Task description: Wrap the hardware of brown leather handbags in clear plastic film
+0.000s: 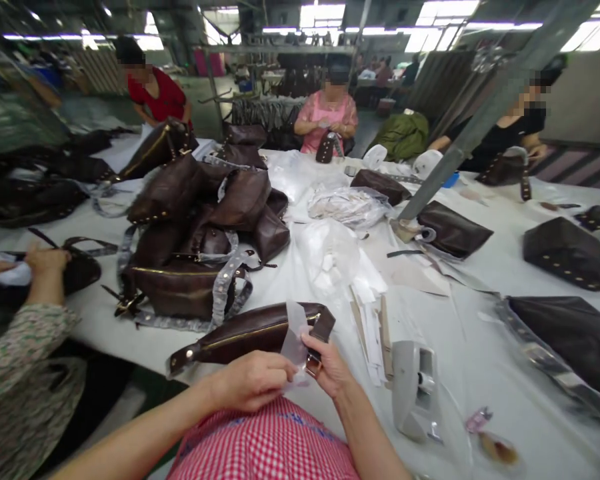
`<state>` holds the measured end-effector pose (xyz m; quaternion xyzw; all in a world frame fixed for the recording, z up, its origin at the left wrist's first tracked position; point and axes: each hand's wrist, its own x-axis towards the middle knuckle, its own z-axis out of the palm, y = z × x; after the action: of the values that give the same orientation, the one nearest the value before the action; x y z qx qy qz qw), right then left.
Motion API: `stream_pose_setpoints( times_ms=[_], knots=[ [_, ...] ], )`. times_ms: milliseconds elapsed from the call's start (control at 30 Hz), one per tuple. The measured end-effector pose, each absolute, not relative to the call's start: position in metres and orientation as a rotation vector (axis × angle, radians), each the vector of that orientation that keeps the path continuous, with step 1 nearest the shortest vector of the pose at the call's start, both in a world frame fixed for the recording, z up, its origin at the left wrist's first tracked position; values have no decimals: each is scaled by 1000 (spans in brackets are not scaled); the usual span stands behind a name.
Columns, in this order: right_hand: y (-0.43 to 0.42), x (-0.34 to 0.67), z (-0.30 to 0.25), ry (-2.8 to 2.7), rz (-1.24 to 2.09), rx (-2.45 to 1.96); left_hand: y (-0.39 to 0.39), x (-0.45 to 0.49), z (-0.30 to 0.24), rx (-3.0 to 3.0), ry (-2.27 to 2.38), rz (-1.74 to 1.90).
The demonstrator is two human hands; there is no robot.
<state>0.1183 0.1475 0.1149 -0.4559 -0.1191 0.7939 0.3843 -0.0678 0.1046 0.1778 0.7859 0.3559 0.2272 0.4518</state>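
A dark brown leather bag [240, 333] lies on its side at the near edge of the white table [480, 373]. My right hand [330, 365] is closed on the bag's strap end and metal buckle [314, 363]. My left hand [253, 380] is closed on a thin translucent sheet of wrapping paper [296, 340] held against that strap. Both hands sit just above my red-checked lap.
A heap of brown bags [200, 227] fills the table's left middle. Paper slips and plastic [350, 273] lie ahead; a grey tape dispenser [414, 390] stands to my right. Other people work around the table; one person's arm [35, 293] is at my left.
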Motion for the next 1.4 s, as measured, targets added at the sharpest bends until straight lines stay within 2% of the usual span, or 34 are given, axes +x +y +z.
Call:
stream_pose_setpoints(
  times_ms=[100, 200, 267, 433, 767, 1167, 1400],
  knots=[
    [145, 118, 111, -426, 1999, -1237, 87, -72, 169, 1710, 887, 716],
    [140, 122, 100, -512, 1988, -1283, 83, -71, 153, 1247, 1285, 966],
    [137, 125, 93, -585, 1985, -1288, 86, -64, 139, 984, 1443, 976],
    [132, 131, 91, -773, 1995, -1266, 107, -32, 115, 759, 1306, 993],
    [134, 138, 93, -791, 1984, -1242, 126, -16, 106, 850, 1466, 1244],
    [148, 147, 105, -619, 2115, -1001, 102, -38, 112, 847, 1427, 1187],
    [150, 151, 114, -667, 2074, -1063, 97, -38, 115, 863, 1401, 1143]
  ],
)
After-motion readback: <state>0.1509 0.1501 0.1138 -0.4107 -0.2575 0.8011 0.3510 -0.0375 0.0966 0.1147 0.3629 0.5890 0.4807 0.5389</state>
